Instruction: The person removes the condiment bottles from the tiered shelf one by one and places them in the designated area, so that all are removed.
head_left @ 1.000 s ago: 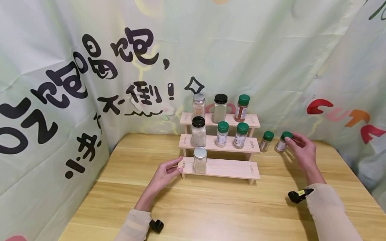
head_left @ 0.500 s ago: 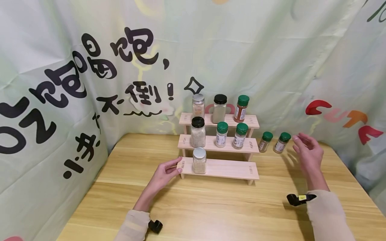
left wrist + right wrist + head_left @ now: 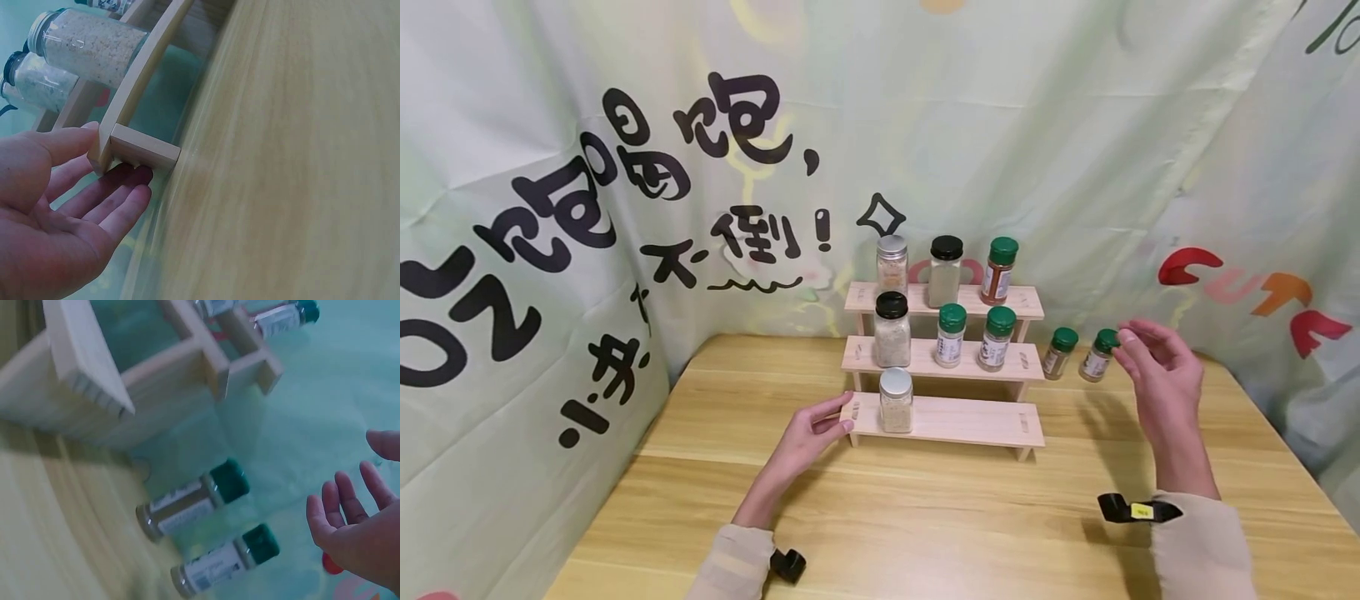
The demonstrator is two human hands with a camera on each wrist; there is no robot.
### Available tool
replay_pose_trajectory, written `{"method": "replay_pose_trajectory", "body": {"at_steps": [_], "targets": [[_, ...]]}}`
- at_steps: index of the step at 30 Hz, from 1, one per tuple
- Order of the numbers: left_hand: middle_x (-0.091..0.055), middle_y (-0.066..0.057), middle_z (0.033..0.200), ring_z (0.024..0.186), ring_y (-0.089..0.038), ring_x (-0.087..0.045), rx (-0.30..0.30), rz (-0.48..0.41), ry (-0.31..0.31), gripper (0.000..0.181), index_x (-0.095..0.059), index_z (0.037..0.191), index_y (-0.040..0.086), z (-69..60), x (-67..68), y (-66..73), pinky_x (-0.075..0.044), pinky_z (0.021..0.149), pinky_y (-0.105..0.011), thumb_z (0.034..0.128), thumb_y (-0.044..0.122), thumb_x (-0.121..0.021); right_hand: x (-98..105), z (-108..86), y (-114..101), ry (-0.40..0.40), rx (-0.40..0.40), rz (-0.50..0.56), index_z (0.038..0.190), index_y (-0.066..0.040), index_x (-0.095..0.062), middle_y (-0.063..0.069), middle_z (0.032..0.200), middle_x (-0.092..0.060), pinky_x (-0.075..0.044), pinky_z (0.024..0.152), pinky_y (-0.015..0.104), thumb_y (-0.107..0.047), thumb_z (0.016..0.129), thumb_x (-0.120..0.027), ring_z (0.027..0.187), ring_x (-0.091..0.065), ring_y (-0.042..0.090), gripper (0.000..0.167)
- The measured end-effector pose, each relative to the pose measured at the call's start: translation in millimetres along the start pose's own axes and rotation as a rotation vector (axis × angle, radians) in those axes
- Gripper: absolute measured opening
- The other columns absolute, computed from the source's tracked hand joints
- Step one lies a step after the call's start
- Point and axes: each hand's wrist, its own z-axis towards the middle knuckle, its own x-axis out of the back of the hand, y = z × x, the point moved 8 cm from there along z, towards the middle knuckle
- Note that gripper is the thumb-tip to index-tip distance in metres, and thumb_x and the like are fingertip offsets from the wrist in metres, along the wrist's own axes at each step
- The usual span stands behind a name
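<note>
A three-step wooden spice rack (image 3: 970,419) stands on the table. My left hand (image 3: 808,433) holds the left end of its lowest step; in the left wrist view the thumb lies at the board's end and the fingers by the leg. Two small green-capped spice jars, one nearer the rack (image 3: 1056,360) and one farther right (image 3: 1096,364), stand on the table right of the rack. My right hand (image 3: 1167,375) hovers by the farther jar with loosely bent fingers; the right wrist view shows it apart from both jars, holding nothing.
A silver-lidded jar (image 3: 897,408) stands on the lowest step. The middle step bears a black-lidded jar (image 3: 892,337) and two green-capped jars. On the top step are silver-lidded, black-lidded and green-capped jars (image 3: 997,279). A printed curtain (image 3: 1060,150) hangs behind the table (image 3: 970,517).
My right hand has let go of the farther green-capped jar, drawn off to the right, then come back a little left above it. My left hand has stayed on the rack.
</note>
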Motion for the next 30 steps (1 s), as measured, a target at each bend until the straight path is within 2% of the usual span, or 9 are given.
{"method": "replay_pose_trajectory", "body": {"at_steps": [8,17,22,30], "targets": [[-0.048,-0.024,0.152,0.127,-0.042,-0.059,-0.013,0.000,0.002,0.050,-0.054,0.146,-0.002,1.0,-0.3,1.4,-0.056,0.098,-0.030,0.0981,0.005,-0.069,-18,-14.0,3,-0.060,0.031,0.012,0.124,0.013,-0.061,0.015,0.111,-0.069,-0.061,0.089,0.027,0.011,0.095,-0.065,0.100,-0.068,0.020,0.029],[-0.047,-0.023,0.153,0.128,-0.041,-0.057,0.011,-0.008,0.004,0.051,-0.054,0.146,-0.001,-0.5,-0.1,1.0,-0.055,0.098,-0.029,0.0976,0.004,-0.070,-37,-24.2,6,-0.120,0.025,-0.152,0.124,0.010,-0.062,0.010,0.110,-0.072,-0.061,0.086,0.023,0.001,0.096,-0.069,0.097,-0.071,0.017,0.031],[-0.046,-0.022,0.154,0.129,-0.040,-0.058,0.010,-0.026,-0.002,0.052,-0.054,0.147,0.000,-1.2,-0.5,0.9,-0.056,0.098,-0.029,0.0975,0.003,-0.070,-55,-33.5,1,-0.173,0.063,-0.266,0.125,0.013,-0.060,0.008,0.109,-0.075,-0.059,0.088,0.021,-0.002,0.097,-0.069,0.097,-0.072,0.016,0.033],[-0.046,-0.020,0.154,0.131,-0.040,-0.056,-0.005,0.016,-0.001,0.051,-0.055,0.146,0.000,-1.1,0.9,1.7,-0.055,0.099,-0.029,0.0981,0.006,-0.070,-84,-48.7,-6,-0.266,0.135,-0.361,0.123,0.012,-0.062,0.008,0.108,-0.074,-0.058,0.090,0.019,-0.002,0.098,-0.068,0.099,-0.072,0.018,0.029]]}}
